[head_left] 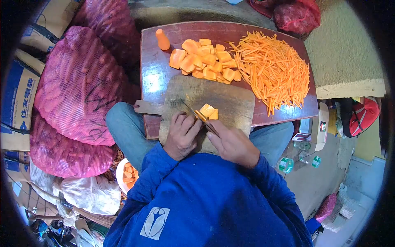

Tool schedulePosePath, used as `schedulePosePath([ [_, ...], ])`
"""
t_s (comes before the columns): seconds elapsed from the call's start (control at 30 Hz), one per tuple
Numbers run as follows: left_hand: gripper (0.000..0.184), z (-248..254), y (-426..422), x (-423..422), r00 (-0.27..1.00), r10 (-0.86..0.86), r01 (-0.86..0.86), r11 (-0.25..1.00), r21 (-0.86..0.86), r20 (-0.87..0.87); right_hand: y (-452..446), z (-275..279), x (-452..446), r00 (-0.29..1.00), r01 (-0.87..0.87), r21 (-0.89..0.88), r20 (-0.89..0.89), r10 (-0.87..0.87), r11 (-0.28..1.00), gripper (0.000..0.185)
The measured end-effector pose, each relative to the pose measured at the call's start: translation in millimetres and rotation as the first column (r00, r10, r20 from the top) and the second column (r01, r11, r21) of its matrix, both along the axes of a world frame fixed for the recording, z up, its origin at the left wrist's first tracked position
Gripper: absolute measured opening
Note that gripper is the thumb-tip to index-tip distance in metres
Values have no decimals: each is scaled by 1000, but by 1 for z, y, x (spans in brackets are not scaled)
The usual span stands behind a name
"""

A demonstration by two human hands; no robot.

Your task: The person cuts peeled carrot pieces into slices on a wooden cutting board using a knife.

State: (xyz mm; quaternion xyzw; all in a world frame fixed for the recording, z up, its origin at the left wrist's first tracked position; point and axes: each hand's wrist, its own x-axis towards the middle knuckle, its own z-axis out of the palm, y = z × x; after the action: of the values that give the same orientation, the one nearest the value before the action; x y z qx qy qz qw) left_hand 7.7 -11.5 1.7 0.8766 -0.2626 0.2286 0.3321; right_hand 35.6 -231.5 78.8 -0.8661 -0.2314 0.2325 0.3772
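My right hand [234, 144] grips a knife [190, 108] whose blade slants up and left over a wooden cutting board [234, 99]. Close to the blade's left side, my left hand [182, 135] is closed, knuckles bent, low over the board. Whatever lies under its fingers is hidden. Cut carrot chunks [207, 110] sit on the board just right of the blade, and a thin orange slice touches the knife. Beyond the board, a pile of carrot chunks [207, 59] lies on a dark red table [154, 92]. To its right is a heap of carrot strips [271, 68].
One peeled carrot piece [162, 39] stands at the table's far left corner. Big pink mesh sacks [80, 86] crowd the left side, beside cardboard boxes [16, 99]. A white bowl [120, 175] of carrot pieces is by my left leg. Plastic bottles [286, 164] are at right.
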Motion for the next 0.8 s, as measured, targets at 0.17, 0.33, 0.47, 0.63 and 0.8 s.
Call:
schedulePosePath([
  [0.17, 57, 0, 5, -3, 1000, 27, -27, 999, 33, 10, -8, 12, -1, 1000, -3, 178, 27, -2, 984, 31],
  [0.33, 61, 9, 5, -4, 997, 32, -26, 995, 97, -67, -25, 60, -20, 999, -1, -7, -54, 1, 1000, 32],
  [0.47, 63, 1, 4, -4, 999, 10, -5, 997, 79, -53, -21, 41, -22, 999, -11, 19, -30, 11, 1000, 32],
  [0.63, 58, 1, 3, -5, 999, 21, -20, 998, 57, -27, 0, 2, 3, 1000, -20, 22, -2, 20, 1000, 33],
  [0.8, 55, -3, 3, -8, 999, 48, -47, 998, 49, -17, -17, 30, -8, 1000, -10, 178, -7, 11, 984, 35],
])
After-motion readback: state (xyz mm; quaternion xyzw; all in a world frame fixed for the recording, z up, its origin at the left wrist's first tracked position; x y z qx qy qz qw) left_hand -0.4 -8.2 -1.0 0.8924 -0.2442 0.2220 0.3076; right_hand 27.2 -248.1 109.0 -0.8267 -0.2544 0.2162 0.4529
